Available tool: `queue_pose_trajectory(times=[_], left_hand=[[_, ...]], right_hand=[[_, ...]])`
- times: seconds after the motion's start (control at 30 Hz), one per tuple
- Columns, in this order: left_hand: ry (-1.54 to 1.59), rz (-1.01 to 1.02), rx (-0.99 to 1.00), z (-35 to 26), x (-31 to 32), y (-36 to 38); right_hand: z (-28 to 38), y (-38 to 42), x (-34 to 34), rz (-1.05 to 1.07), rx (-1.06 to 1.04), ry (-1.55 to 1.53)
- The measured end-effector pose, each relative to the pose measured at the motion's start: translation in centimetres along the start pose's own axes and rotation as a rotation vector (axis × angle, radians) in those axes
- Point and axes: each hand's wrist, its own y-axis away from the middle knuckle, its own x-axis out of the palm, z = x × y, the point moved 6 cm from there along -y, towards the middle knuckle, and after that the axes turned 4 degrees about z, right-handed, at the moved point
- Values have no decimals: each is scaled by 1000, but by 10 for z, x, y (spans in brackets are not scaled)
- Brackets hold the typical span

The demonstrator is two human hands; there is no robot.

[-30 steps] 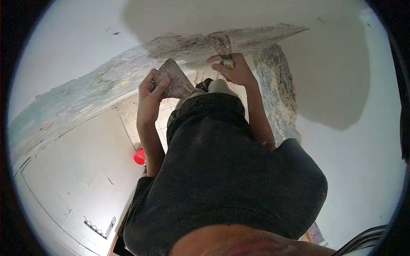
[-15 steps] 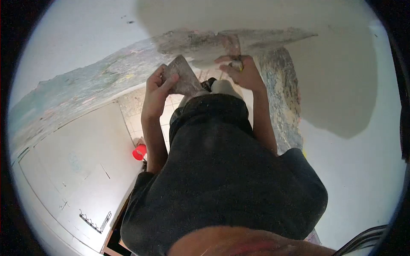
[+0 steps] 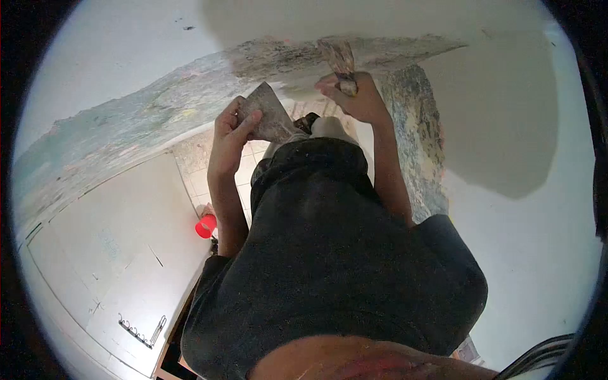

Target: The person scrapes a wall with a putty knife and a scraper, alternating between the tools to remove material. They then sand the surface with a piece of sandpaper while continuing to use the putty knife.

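My left hand (image 3: 229,136) is closed round the edge of a flat grey metal plate (image 3: 268,115), thumb on its face; the plate is smeared and tilted. In my right hand (image 3: 362,101) is a putty knife (image 3: 341,60), my fingers wrapped round its handle. The knife's stained, flaring blade points up and overlaps the rough stripped band (image 3: 278,57) on the white wall. Between the two hands, the dark shoes and light legs below show.
A second rough strip (image 3: 415,133) runs down the wall by my right forearm. At lower left are a white door (image 3: 120,234), a row of hooks (image 3: 136,330) and a red cup-like container (image 3: 205,226) over the tiled floor. Dark cables (image 3: 538,354) hang at lower right.
My right hand has closed more firmly round the putty knife, and its blade has shifted slightly up and left. My left hand and the plate have barely moved.
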Motion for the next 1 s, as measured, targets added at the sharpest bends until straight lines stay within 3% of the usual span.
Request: queue_pose_trajectory(times=[0.4, 0.67, 0.87, 1.0], left_hand=[[6, -44, 22, -6, -8, 5], [-66, -3, -9, 2, -16, -2], [-19, 54, -16, 1, -14, -3], [-74, -11, -1, -5, -7, -2]], right_hand=[[-18, 2, 15, 12, 52, -224], [-13, 0, 10, -19, -61, -213], [-12, 0, 10, 5, -11, -170], [-23, 4, 13, 8, 10, -117]])
